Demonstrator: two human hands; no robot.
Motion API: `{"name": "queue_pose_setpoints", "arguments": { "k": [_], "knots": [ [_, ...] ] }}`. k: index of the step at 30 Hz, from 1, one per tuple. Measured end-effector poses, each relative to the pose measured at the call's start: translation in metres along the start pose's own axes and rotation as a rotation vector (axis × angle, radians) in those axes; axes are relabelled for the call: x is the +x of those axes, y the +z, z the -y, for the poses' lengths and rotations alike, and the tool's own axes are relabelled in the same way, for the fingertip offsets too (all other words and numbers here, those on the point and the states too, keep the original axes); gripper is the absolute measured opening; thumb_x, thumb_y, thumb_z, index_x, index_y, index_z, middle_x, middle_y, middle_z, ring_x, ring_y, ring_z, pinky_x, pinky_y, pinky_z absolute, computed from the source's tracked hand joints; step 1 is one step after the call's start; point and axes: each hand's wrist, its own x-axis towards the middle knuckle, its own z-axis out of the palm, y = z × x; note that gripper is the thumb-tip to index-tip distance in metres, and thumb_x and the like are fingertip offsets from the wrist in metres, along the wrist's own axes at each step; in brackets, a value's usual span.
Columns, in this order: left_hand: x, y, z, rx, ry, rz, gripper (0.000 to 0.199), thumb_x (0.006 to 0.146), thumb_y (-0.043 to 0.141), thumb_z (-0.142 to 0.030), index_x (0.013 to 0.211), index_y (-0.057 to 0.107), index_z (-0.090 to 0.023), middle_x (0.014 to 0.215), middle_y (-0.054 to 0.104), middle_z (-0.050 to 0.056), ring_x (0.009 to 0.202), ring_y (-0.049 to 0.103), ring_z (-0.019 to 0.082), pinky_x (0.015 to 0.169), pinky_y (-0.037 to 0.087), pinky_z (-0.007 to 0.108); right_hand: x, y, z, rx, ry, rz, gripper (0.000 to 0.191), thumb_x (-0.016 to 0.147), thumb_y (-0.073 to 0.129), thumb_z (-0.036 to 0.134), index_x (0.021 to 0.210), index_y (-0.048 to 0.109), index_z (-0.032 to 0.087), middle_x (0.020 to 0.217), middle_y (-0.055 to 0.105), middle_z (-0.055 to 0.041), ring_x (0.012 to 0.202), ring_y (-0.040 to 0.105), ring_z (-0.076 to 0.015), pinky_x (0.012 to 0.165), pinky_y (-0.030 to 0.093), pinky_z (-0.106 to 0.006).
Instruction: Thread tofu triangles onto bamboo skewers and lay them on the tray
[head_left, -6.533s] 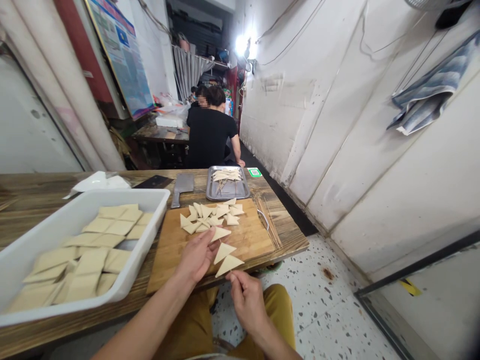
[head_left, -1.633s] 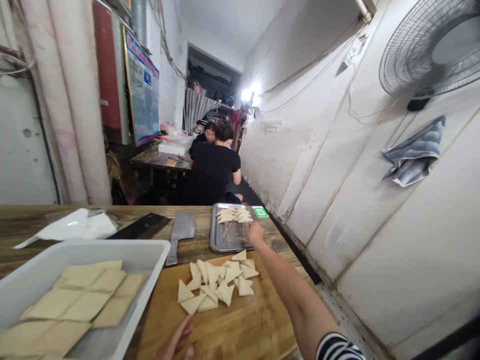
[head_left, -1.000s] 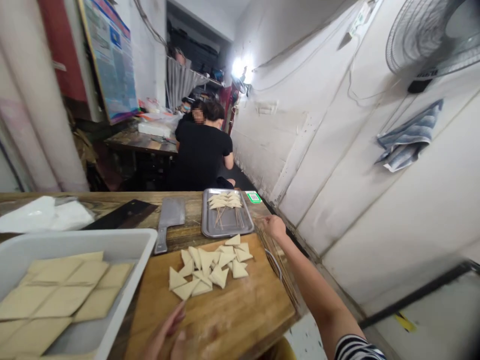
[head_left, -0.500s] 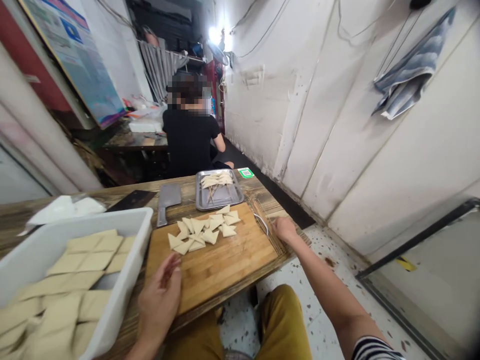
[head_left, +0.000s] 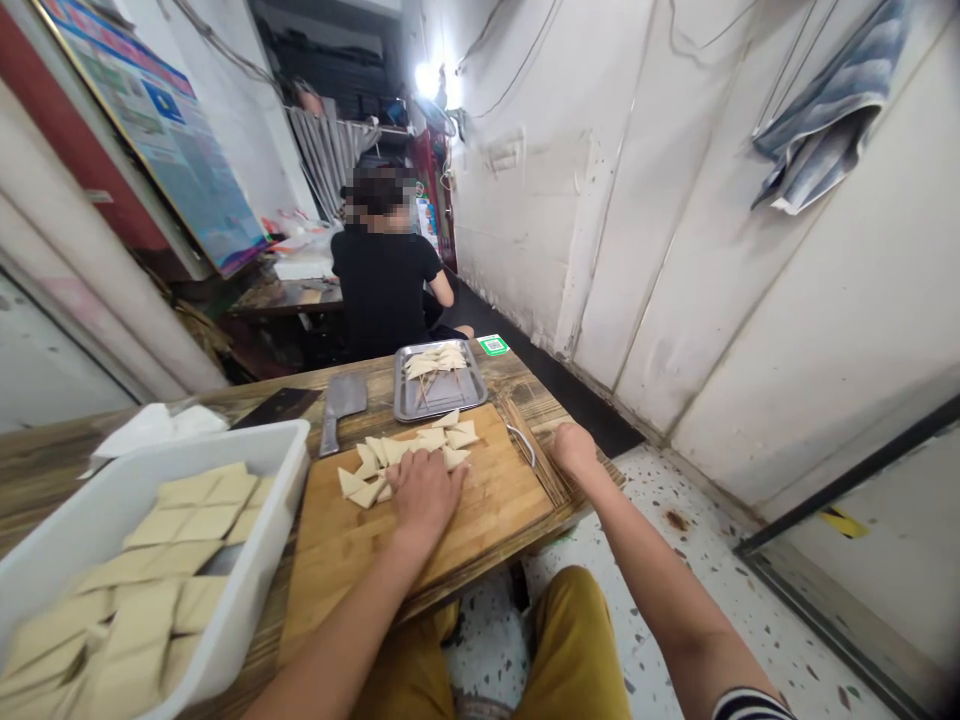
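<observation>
Pale triangular pieces that look like cut tofu sheet (head_left: pixel 367 487) lie in a loose pile on a wooden cutting board (head_left: pixel 495 525). Over the pile's right part is my left hand (head_left: pixel 426 492), palm down, its fingers spread and touching the pieces; some pieces are hidden beneath it. Thin bamboo skewers (head_left: pixel 556 487) lie along the board's right side, by its metal handle (head_left: pixel 523 445). My right hand (head_left: pixel 576 455) is closed beside them at the table edge; what its fingers hold, if anything, does not show.
A white tub (head_left: pixel 289 480) of pale sheets (head_left: pixel 196 522) stands left. Beyond the board are a cleaver (head_left: pixel 344 398) and a metal tray (head_left: pixel 409 400) with skewered pieces (head_left: pixel 435 360). A person in black (head_left: pixel 386 290) sits past the table. A wall (head_left: pixel 645 200) runs along the right.
My left hand has moved from the board's left edge up and right onto the triangular pieces. My right hand stays closed near the skewers. The view has shifted slightly.
</observation>
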Motion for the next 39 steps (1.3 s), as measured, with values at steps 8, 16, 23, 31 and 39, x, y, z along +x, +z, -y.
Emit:
{"name": "queue_pose_setpoints", "arguments": {
  "k": [8,16,23,31,39],
  "knots": [
    [0.010,0.015,-0.015,-0.097,-0.105,-0.069,0.032,0.080,0.057,-0.040,0.095,0.063,-0.013,0.100,0.060,0.015,0.101,0.047,0.032,0.083,0.031,0.044,-0.058,-0.005,-0.014,0.436,-0.022,-0.297,0.012,0.077,0.046,0.021,0.073,0.057,0.017,0.071,0.067,-0.0042,0.066,0.064,-0.0155,0.063,0.047,-0.023],
    [-0.016,0.010,0.021,-0.832,-0.077,-0.007,0.030,0.083,0.054,-0.038,0.103,0.065,-0.018,0.102,0.069,0.009,0.091,0.062,0.023,0.084,0.044,0.036,-0.152,0.024,0.032,1.478,-0.124,0.175,0.008,0.059,0.050,0.018,0.066,0.047,0.020,0.062,0.057,0.0037,0.042,0.046,-0.0082,0.039,0.037,-0.019],
    [-0.055,-0.016,0.076,-1.514,-0.558,0.356,0.044,0.077,0.065,-0.028,0.116,0.055,-0.012,0.069,0.066,0.005,0.057,0.061,0.013,0.048,0.043,0.019,-0.209,0.054,0.052,1.315,-0.149,0.348,0.006,0.059,0.048,0.017,0.064,0.049,0.019,0.054,0.047,0.0065,0.047,0.038,-0.0069,0.044,0.027,-0.017],
    [-0.058,-0.012,0.097,-1.816,-0.822,0.345,0.028,0.075,0.064,-0.005,0.103,0.062,-0.007,0.090,0.070,0.015,0.053,0.053,0.004,0.045,0.042,0.011,-0.220,0.063,0.060,1.132,-0.217,0.386,0.021,0.075,0.055,0.024,0.095,0.056,0.016,0.059,0.047,0.0071,0.049,0.042,-0.0072,0.046,0.031,-0.017],
    [-0.055,-0.018,0.100,-1.958,-0.903,0.291,0.008,0.079,0.059,-0.004,0.083,0.065,-0.005,0.082,0.068,0.013,0.049,0.049,0.003,0.039,0.037,0.010,-0.216,0.048,0.073,1.030,-0.417,0.237,0.035,0.092,0.040,0.030,0.116,0.063,0.018,0.057,0.055,0.0025,0.050,0.052,-0.0121,0.050,0.044,-0.021]
  ]
}}
